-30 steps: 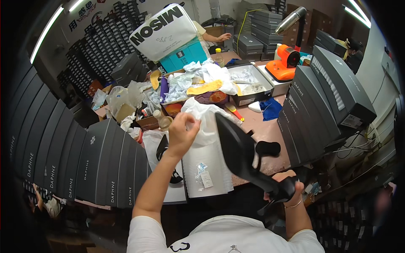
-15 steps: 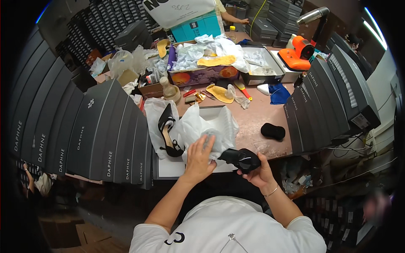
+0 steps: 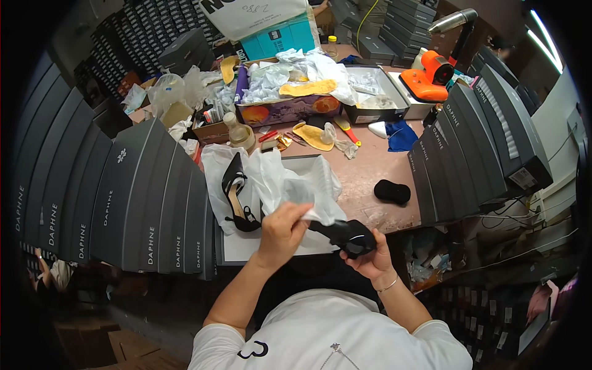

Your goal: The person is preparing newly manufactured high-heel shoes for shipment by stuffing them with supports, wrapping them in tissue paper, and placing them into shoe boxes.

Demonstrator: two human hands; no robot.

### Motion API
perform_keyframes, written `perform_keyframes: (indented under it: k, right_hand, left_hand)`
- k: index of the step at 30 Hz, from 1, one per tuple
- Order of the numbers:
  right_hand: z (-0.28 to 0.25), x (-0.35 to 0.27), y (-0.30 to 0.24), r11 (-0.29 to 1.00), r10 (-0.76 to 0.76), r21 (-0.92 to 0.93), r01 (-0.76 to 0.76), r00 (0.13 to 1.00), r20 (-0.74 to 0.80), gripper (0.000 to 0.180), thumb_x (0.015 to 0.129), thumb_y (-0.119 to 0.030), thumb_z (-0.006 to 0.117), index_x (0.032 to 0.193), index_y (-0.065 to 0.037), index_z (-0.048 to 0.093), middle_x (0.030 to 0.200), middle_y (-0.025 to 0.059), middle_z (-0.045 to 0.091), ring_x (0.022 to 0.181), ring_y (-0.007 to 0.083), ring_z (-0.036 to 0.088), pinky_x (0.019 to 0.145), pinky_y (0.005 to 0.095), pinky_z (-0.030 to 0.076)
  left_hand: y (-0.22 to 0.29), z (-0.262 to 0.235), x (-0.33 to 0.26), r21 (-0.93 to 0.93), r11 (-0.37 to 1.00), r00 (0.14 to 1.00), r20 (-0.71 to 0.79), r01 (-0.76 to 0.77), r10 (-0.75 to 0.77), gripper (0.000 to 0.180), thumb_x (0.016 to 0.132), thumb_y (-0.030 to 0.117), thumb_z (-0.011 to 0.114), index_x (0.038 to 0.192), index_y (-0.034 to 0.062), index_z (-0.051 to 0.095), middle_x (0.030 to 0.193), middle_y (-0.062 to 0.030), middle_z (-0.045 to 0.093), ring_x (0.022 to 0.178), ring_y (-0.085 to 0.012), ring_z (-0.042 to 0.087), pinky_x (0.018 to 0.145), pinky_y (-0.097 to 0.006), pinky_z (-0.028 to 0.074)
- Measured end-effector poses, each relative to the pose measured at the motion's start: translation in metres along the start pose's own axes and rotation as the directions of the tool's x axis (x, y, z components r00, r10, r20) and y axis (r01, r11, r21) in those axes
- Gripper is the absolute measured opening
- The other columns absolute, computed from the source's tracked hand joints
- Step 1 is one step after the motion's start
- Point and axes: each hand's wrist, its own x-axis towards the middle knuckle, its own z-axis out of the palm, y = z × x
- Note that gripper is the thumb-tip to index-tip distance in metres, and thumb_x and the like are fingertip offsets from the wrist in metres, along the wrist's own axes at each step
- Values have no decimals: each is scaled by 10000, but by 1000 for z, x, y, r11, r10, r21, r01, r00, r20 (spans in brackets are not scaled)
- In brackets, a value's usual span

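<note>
Meanwhile my right hand [image 3: 372, 262] had drawn the glossy black high-heeled shoe [image 3: 345, 235] down against my body, gripping it, while my left hand [image 3: 282, 229] pinched white tissue paper [image 3: 296, 182] onto it.

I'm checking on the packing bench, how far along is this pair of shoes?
One black heeled shoe already lies in the open box on white tissue paper. The second black shoe is in hand: the right hand holds it from below while the left hand grips tissue against it. That shoe is not yet in the box, and the box is still open.
</note>
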Motion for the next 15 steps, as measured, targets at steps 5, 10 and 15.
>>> perform_keyframes:
  k: [5,10,15]
  right_hand:
    - [48,16,39,889,-353,-305,341,936,16,402,909,-197,611,1260,-42,489,1191,75,563,1085,194,555,910,323,479]
    - [15,38,0,923,-317,-190,336,940,122,426,943,-234,538,1320,-54,457,1231,91,561,1098,229,564,948,377,476]
    - [22,23,-15,948,-316,43,315,949,19,436,946,-251,485,1330,-47,450,1236,124,571,1104,286,570,950,417,468]
  left_hand:
    - [37,41,-15,-118,898,900,55,-423,432,405,655,-32,691,1055,30,677,729,-59,576,571,-222,553,507,-317,438]
    - [12,35,-25,-117,913,911,90,-391,401,468,610,-78,648,1063,34,689,710,-49,548,560,-205,534,499,-303,426]
    - [38,53,-33,-368,822,884,-2,-436,468,423,668,-56,642,1087,-5,669,742,-49,571,546,-186,534,473,-304,423]
